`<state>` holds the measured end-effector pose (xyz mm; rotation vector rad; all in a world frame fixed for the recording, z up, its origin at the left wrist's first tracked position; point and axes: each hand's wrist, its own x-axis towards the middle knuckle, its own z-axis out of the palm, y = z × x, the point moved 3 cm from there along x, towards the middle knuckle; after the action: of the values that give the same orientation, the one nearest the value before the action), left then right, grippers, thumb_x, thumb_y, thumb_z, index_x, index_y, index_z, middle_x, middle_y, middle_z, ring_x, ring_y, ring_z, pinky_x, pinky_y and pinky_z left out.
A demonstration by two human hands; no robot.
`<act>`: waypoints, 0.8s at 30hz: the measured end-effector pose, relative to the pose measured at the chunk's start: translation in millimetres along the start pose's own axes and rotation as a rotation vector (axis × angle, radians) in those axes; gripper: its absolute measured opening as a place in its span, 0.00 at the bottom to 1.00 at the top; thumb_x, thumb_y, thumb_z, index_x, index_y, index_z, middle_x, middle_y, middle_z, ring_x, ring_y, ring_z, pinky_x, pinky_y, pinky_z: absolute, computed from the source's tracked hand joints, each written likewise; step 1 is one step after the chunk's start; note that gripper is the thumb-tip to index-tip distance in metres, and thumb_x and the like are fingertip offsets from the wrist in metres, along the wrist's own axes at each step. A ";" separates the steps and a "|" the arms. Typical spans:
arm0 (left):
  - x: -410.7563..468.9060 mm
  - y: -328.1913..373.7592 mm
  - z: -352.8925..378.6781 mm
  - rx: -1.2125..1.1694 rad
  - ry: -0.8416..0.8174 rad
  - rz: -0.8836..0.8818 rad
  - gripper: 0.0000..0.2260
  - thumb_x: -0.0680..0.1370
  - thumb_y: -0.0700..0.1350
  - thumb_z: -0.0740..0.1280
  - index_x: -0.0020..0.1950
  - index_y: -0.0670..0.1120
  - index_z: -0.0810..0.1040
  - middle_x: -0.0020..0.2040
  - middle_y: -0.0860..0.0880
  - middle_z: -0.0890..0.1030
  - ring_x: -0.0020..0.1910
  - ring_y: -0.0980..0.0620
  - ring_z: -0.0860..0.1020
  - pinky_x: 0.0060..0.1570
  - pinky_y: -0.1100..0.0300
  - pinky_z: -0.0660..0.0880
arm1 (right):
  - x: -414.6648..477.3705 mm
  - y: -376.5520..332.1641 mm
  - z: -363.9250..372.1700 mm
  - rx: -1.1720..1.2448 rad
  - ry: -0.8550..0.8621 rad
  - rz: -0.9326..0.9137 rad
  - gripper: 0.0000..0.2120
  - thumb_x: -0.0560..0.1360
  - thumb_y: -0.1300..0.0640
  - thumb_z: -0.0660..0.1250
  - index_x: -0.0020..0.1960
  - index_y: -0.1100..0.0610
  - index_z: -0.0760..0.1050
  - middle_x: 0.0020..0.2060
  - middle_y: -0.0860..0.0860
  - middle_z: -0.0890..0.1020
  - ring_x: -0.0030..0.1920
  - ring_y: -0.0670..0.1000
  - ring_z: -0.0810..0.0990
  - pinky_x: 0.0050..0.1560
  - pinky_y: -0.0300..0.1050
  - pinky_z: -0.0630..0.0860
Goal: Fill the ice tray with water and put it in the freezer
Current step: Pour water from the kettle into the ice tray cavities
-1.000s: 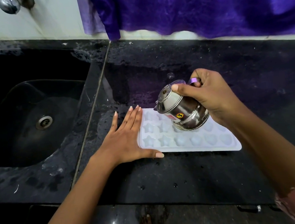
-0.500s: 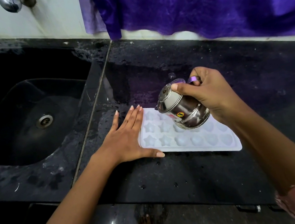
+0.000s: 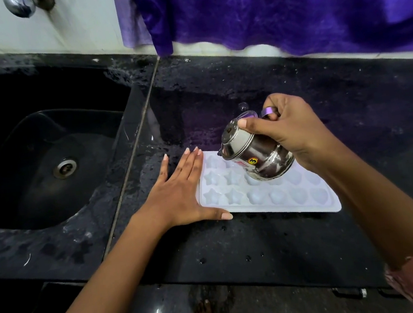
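A white ice tray with star-shaped and rounded cells lies flat on the black counter. My left hand rests flat on the counter, fingers apart, pressed against the tray's left edge with the thumb along its front corner. My right hand grips a small steel pot by its handle and tips it to the left over the tray's far left cells. The pot hides part of the tray's back row. I cannot make out a stream of water.
A black sink with a metal drain lies to the left, a tap above it. Purple cloth hangs along the back wall. The counter is wet with droplets. Its front edge runs just below the tray.
The pot has tipped slightly further to the left over the tray. My left hand and the tray stay where they were.
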<state>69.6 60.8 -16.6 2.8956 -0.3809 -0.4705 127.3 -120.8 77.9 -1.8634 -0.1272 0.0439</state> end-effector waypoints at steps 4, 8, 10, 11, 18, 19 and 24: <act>0.1 0.1 -0.7 0.026 0.007 -0.004 0.58 0.59 0.79 0.51 0.73 0.46 0.30 0.74 0.54 0.31 0.70 0.59 0.28 0.69 0.48 0.27 | 0.4 -0.2 0.9 -0.004 -0.009 0.014 0.22 0.66 0.59 0.75 0.31 0.54 0.60 0.25 0.46 0.66 0.28 0.45 0.65 0.33 0.44 0.67; 0.5 0.2 -1.2 0.056 -0.008 -0.014 0.57 0.59 0.80 0.51 0.73 0.46 0.29 0.74 0.54 0.31 0.69 0.59 0.27 0.68 0.47 0.27 | 0.8 -0.9 0.3 -0.028 -0.012 0.014 0.22 0.66 0.58 0.75 0.30 0.54 0.59 0.26 0.47 0.66 0.29 0.46 0.65 0.33 0.44 0.66; 0.8 0.3 -1.3 0.056 -0.014 -0.017 0.57 0.59 0.80 0.51 0.73 0.46 0.29 0.74 0.54 0.31 0.69 0.59 0.27 0.68 0.47 0.26 | 1.3 -1.7 0.0 -0.056 -0.011 0.007 0.23 0.66 0.58 0.75 0.30 0.54 0.59 0.26 0.47 0.65 0.29 0.46 0.64 0.31 0.43 0.65; 0.9 0.4 -1.3 0.058 -0.014 -0.017 0.57 0.59 0.80 0.51 0.73 0.46 0.29 0.74 0.54 0.31 0.69 0.59 0.27 0.68 0.47 0.26 | 1.6 -2.0 0.0 -0.061 -0.012 0.005 0.23 0.66 0.58 0.75 0.30 0.53 0.59 0.26 0.47 0.65 0.28 0.46 0.63 0.31 0.42 0.64; 1.8 0.3 -0.7 0.064 -0.008 -0.014 0.58 0.58 0.80 0.49 0.73 0.47 0.29 0.74 0.54 0.31 0.70 0.59 0.27 0.68 0.47 0.26 | 2.6 -4.9 -0.4 -0.075 -0.020 -0.004 0.23 0.66 0.58 0.75 0.30 0.53 0.59 0.26 0.47 0.64 0.29 0.46 0.63 0.32 0.43 0.63; 1.8 0.1 -0.5 0.063 -0.007 -0.013 0.58 0.58 0.80 0.49 0.73 0.47 0.29 0.74 0.54 0.31 0.69 0.60 0.27 0.68 0.47 0.26 | 2.7 -5.3 -0.4 -0.075 -0.020 -0.006 0.23 0.66 0.58 0.75 0.30 0.53 0.59 0.26 0.47 0.64 0.29 0.46 0.63 0.32 0.43 0.63; 1.8 -0.1 -0.1 0.062 -0.003 -0.013 0.58 0.58 0.80 0.49 0.73 0.46 0.29 0.74 0.54 0.31 0.70 0.59 0.27 0.68 0.46 0.27 | 3.0 -6.5 -0.8 -0.070 -0.014 -0.017 0.23 0.66 0.58 0.75 0.29 0.53 0.59 0.26 0.47 0.64 0.29 0.46 0.63 0.32 0.43 0.63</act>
<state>71.3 60.3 -17.0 2.9595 -0.3840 -0.4735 129.9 -119.3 84.4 -1.9322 -0.1558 0.0414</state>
